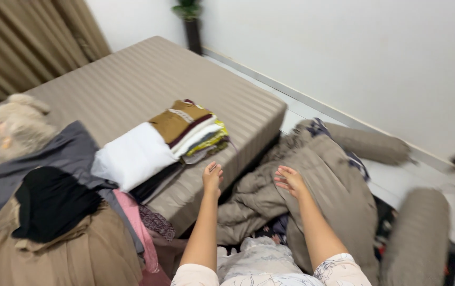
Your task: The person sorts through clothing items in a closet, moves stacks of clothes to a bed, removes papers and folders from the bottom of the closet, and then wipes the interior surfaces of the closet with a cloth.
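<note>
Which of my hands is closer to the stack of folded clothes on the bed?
Left. Your left hand hovers just below the stack of folded clothes; your right hand is farther right, over the crumpled brown blanket.

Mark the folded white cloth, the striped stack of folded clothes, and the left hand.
folded white cloth (pixel 132 156), head view, middle of its top face
striped stack of folded clothes (pixel 193 130), head view, top brown piece
left hand (pixel 212 177), head view, back of the hand

Both forearms are bare, with short pale sleeves (pixel 338 270) printed in a floral pattern.
</note>
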